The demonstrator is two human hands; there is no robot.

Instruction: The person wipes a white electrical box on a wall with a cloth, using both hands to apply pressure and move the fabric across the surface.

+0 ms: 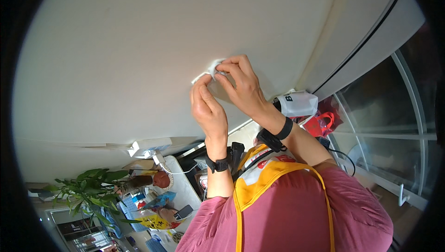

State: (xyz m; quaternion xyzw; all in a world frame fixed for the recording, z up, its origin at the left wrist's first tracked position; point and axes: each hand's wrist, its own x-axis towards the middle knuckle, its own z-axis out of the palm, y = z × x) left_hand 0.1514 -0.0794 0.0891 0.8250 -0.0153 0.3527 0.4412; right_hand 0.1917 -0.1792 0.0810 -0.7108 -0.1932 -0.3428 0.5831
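Observation:
Both hands are raised against the pale wall, close together. Between the fingertips of my right hand is a crumpled white wipe or tissue, pinched by thumb and fingers. My left hand has its fingers bent and drawn together at the lower edge of a thin white strip on the wall. Whether that strip is part of the wipe or a flat plate edge, I cannot tell. The left fingertips touch or nearly touch the white material, and their grip is partly hidden.
Below left stands a cluttered table with a leafy green plant and a yellow bag. A white socket strip with a plugged-in cable is on the wall. To the right are a white bag, a red bag and glass doors.

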